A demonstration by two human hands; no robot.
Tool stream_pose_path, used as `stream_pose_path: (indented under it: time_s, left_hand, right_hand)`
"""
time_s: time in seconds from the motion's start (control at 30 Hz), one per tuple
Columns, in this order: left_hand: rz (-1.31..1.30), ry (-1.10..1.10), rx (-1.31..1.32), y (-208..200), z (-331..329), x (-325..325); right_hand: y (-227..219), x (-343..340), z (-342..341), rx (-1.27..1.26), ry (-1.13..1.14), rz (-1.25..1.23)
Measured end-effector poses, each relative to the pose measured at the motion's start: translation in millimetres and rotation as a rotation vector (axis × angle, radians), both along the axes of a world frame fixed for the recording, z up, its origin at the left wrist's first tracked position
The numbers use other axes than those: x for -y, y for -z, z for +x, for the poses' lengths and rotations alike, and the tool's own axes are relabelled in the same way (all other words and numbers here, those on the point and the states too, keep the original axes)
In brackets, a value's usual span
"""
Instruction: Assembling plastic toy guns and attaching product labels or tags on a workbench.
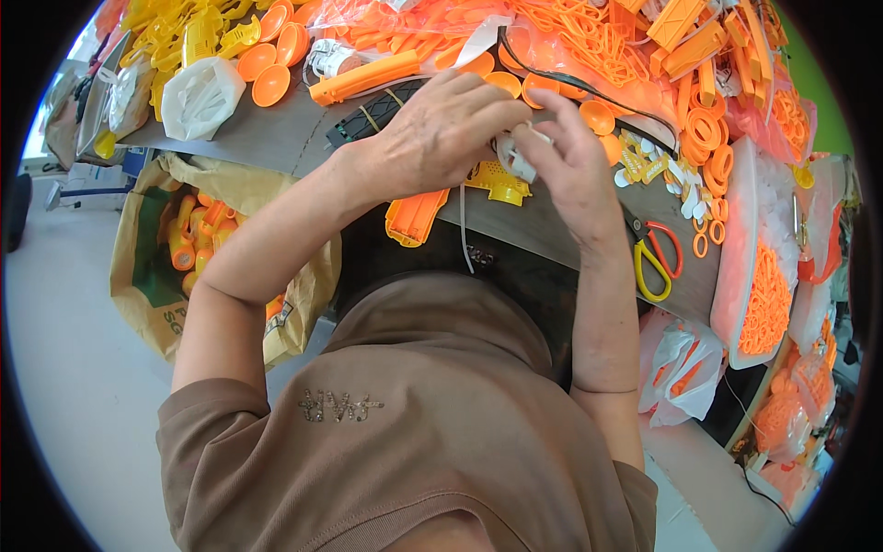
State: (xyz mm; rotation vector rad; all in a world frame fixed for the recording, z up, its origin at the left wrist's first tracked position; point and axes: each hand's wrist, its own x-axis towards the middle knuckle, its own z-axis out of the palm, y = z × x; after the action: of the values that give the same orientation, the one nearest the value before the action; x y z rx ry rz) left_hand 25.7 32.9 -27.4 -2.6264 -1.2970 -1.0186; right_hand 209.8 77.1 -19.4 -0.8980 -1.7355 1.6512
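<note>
At upper centre, the right hand (578, 167) grips a white part (518, 162); the left hand (430, 131) curls beside it, its hold too hidden to tell — below, 2 pieces, orange shell (417, 219) and yellow part (498, 182), lie unjoined.

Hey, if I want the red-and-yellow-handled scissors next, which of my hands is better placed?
Probably your right hand: the scissors lie just beside that forearm, both handles uncovered. Your left hand would likely have to cross the right arm. Both are at the small white part, though.
</note>
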Motion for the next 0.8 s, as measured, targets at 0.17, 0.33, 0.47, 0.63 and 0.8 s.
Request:
stream_pose_path:
  time_s: [0.17, 0.33, 0.47, 0.63, 0.8]
  left_hand:
    - [0.004, -0.077, 0.198, 7, 0, 7]
    - [0.034, -0.069, 0.194, 15, -1, 8]
    - [0.038, -0.045, 0.2, 13, -4, 9]
    - [0.06, -0.072, 0.173, -7, -5, 6]
    - [-0.202, -0.042, 0.386, -11, -18, -3]
  right_hand:
    - [4, -4, 35, 0.313, -0.123, 0.65]
    - [33, 6, 30, 0.356, -0.199, 0.81]
    - [19, -1, 29, 0.296, -0.249, 0.699]
    - [-8, -10, 23, 0.202, -0.185, 0.668]
    - [-21, -15, 10, 0.2, -0.119, 0.712]
